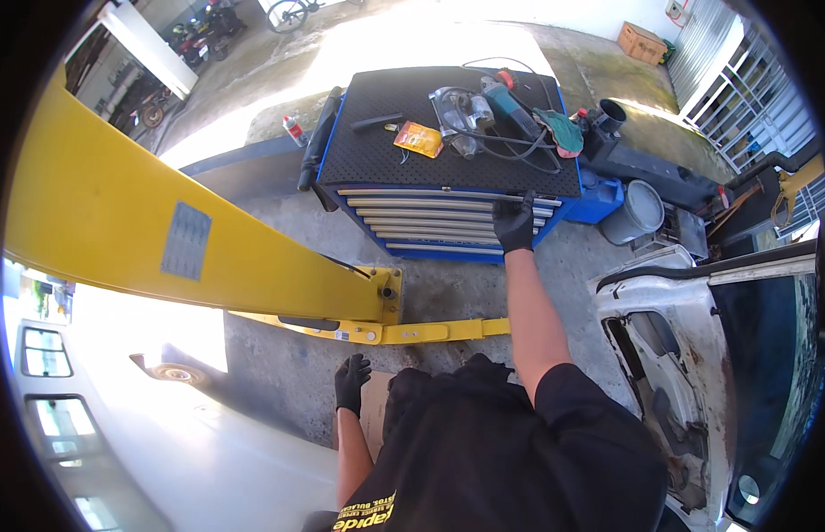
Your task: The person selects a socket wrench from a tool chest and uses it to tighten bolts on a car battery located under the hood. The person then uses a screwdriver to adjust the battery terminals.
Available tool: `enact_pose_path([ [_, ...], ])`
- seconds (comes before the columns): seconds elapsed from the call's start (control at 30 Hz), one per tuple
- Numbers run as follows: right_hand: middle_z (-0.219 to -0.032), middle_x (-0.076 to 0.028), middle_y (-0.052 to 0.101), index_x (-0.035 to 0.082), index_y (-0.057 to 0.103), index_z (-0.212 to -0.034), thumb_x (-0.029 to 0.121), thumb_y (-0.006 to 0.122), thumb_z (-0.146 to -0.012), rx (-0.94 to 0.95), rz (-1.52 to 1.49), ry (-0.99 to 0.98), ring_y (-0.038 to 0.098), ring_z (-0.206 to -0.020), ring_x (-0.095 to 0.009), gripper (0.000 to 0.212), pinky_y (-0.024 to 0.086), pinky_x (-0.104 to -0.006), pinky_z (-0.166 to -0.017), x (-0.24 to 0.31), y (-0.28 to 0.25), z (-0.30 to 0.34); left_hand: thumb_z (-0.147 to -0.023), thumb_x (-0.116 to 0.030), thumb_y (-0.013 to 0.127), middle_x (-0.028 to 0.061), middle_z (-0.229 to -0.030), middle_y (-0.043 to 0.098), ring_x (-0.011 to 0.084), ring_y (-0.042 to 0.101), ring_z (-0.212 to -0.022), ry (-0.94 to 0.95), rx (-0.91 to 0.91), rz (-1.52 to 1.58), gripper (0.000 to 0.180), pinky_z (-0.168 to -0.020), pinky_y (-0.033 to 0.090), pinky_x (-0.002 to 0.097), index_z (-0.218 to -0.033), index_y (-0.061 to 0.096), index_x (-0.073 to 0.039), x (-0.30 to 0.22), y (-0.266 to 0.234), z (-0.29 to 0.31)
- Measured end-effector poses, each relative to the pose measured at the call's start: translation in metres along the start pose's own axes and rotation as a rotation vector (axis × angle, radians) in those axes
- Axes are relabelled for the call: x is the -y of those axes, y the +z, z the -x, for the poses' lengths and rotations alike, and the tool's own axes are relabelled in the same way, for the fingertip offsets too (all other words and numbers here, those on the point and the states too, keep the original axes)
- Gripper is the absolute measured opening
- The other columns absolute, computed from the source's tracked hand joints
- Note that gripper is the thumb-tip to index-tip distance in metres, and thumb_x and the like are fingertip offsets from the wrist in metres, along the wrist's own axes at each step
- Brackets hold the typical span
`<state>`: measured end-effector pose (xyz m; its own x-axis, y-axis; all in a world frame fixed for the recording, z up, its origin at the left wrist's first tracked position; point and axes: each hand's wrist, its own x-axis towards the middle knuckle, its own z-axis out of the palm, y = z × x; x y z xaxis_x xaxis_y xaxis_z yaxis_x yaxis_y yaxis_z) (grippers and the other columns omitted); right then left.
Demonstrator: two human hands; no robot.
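My right arm reaches forward to a blue tool cabinet (377,232) with several silver-fronted drawers. My right hand (516,229), in a black glove, lies against the right side of the drawer fronts, its fingers curled at a drawer handle (547,202) near the top. The drawers look closed. Low on my left, my left hand (350,381) hangs in a matching black glove, fingers loosely apart and holding nothing. On the cabinet's black mat (377,93) rest a teal angle grinder (508,108) with its cable, a yellow pouch (419,139), a clear-and-grey part (461,120) and a green cloth (560,133).
A yellow lift post (120,195) and its low arm (439,332) stand between me and the cabinet. A worn white vehicle door (709,355) opens at right; a white vehicle (164,443) fills the left. A grey bucket (634,213) and blue container (597,202) sit beside the cabinet.
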<state>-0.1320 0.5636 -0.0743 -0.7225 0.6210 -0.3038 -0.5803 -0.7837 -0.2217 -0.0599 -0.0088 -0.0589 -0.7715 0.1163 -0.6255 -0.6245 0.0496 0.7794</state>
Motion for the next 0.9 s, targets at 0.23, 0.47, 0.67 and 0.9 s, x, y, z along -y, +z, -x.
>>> enact_pose_path([
  [0.23,-0.105,-0.004,0.074,0.018,0.070,-0.116,0.053,0.067,-0.101,-0.118,0.271,-0.045,0.069,-0.095,-0.021,0.038,0.057,-0.0381,-0.078,-0.006,-0.013,0.018,-0.104,-0.038,0.066,0.0066,-0.101,0.074,0.0120,0.069,-0.084,0.068,-0.001,-0.091,0.039,-0.074,0.055,0.0260,-0.123,0.070,-0.004,-0.008,0.035,0.014],
  [0.47,-0.086,-0.009,0.070,0.006,0.066,-0.110,0.056,0.064,-0.102,-0.302,0.804,0.014,0.071,-0.069,-0.021,0.050,0.057,-0.0335,-0.058,0.010,-0.020,0.130,-0.103,-0.036,0.069,0.0091,-0.100,0.075,0.0158,0.071,-0.085,0.031,-0.115,-0.007,0.038,-0.075,0.057,0.0278,-0.122,0.070,-0.003,0.025,0.036,0.027],
  [0.67,-0.087,-0.010,0.071,0.001,0.065,-0.107,0.065,0.060,-0.100,-0.306,1.080,0.182,0.071,-0.065,-0.021,0.065,0.057,-0.0324,-0.055,0.022,-0.028,0.206,-0.105,-0.038,0.065,0.0063,-0.103,0.075,0.0128,0.070,-0.089,0.062,-0.025,-0.063,0.039,-0.079,0.056,0.0269,-0.123,0.070,-0.005,0.004,0.068,0.014],
  [0.9,-0.085,-0.009,0.071,0.001,0.069,-0.106,0.067,0.057,-0.101,-0.303,1.155,0.241,0.070,-0.064,-0.019,0.067,0.056,-0.0323,-0.055,0.029,-0.033,0.222,-0.109,-0.035,0.059,0.0035,-0.103,0.074,0.0101,0.068,-0.089,0.104,0.037,-0.191,0.036,-0.080,0.054,0.0249,-0.126,0.069,-0.004,-0.003,0.088,0.013],
])
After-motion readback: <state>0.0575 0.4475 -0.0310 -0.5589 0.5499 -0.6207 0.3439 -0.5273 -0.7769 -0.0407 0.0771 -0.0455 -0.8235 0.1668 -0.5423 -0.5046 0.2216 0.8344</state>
